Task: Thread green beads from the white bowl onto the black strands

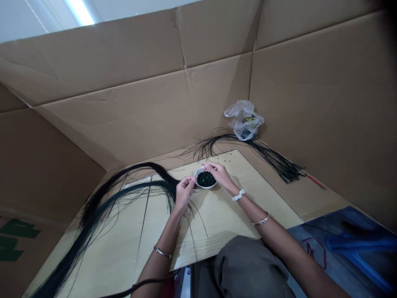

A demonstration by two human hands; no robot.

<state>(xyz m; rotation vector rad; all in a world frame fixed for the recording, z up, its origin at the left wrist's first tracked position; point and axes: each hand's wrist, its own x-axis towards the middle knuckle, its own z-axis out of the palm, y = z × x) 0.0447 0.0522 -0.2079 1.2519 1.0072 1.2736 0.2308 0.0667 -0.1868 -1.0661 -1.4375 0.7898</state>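
White bowl (207, 187) of dark beads (206, 179) sits on worktop (235, 219) between hands. Left hand (185, 191): grip together near rim. Right hand (217, 172): grip together over bowl; anything pinched too small to tell. Risks: knuckle knock spilling beads; loose black strands (163, 171) snagging left hand.

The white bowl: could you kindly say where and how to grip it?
Probably by the near rim of the white bowl, coming from the near side: it sits upright with that wall bare, while the left hand and right hand crowd other edges. Ideally keep it level, given the dark pieces inside.
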